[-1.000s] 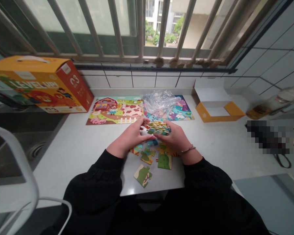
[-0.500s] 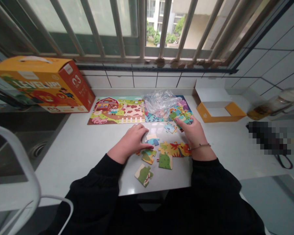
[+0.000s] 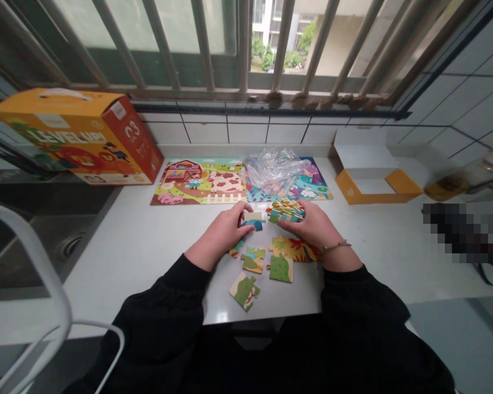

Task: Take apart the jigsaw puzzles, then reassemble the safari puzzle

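My left hand (image 3: pixel 229 229) is closed on a beige-and-blue puzzle piece (image 3: pixel 253 221), thumb at its lower edge and fingers at its upper left. My right hand (image 3: pixel 317 224) grips a stack of puzzle pieces (image 3: pixel 286 211), tilted so that their edges show. Below the hands lie a green piece (image 3: pixel 281 268), a green-and-yellow piece (image 3: pixel 253 259) and a green-and-cream piece (image 3: pixel 245 291). Joined yellow-orange pieces (image 3: pixel 292 249) run partly under my right wrist. Another piece (image 3: pixel 235 250) peeks out from beneath my left hand.
Behind the hands lie a farm picture sheet (image 3: pixel 199 183) and a blue picture sheet (image 3: pixel 316 183), with crumpled clear plastic (image 3: pixel 275 169) on top. An orange box (image 3: pixel 78 139) stands by the sink (image 3: pixel 33 241). At right are an open carton (image 3: pixel 378 194) and a glass jug (image 3: pixel 456 183).
My right hand has moved left with the stack and tilted it edge-up, close to my left hand. The beige-and-blue piece has shifted slightly away from me with my left hand.
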Demonstrator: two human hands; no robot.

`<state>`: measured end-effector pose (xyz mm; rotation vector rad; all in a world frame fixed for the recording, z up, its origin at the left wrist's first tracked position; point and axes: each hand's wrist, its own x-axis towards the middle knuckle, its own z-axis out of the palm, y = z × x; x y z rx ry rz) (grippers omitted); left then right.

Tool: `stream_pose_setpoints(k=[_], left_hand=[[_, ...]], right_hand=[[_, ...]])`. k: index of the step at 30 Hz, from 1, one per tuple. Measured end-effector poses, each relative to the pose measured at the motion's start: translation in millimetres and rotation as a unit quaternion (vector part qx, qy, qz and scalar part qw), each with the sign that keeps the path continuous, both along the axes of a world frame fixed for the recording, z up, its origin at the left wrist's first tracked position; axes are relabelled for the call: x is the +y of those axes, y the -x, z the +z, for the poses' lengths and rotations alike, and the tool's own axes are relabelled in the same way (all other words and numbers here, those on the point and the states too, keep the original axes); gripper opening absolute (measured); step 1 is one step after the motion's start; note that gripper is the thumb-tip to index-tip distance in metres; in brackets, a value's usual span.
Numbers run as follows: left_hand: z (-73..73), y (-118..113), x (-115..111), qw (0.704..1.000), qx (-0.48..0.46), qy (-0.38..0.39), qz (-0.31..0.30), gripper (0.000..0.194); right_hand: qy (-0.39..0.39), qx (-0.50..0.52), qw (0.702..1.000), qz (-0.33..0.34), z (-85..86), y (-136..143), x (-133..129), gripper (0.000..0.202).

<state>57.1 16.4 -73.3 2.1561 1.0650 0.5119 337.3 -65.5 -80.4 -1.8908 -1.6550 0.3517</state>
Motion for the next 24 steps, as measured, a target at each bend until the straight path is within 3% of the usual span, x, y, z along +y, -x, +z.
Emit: stream_pose_setpoints(k=[8,13,18,21,24], left_hand=[[-3.1,1,6,0.996,-0.029,-0.027,0.076,0.030],[-2.6,0,7,0.995,-0.034,-0.012,0.095,0.031],[-6.6,0,9,0.993,-0.056,-0.006,0.100,0.030],[-10.2,-3,10,0.988,-0.121,0.037,0.084,0.031],[-11.2,-8,7,0.970,-0.214,0.111,0.029,0.034]], right_hand=[[-0.017,0.026,0.999,0.017,1.8,7,0,0.040],[0.011,0.066,0.998,-0.015,4.0,10,-1,0.043],[-0.005,0.175,0.983,-0.052,8.5,13,-2,0.056],[0.003,0.283,0.959,0.001,11.2,19,-2,0.065],[0.020,0.347,0.935,0.075,9.9,26,0,0.067]])
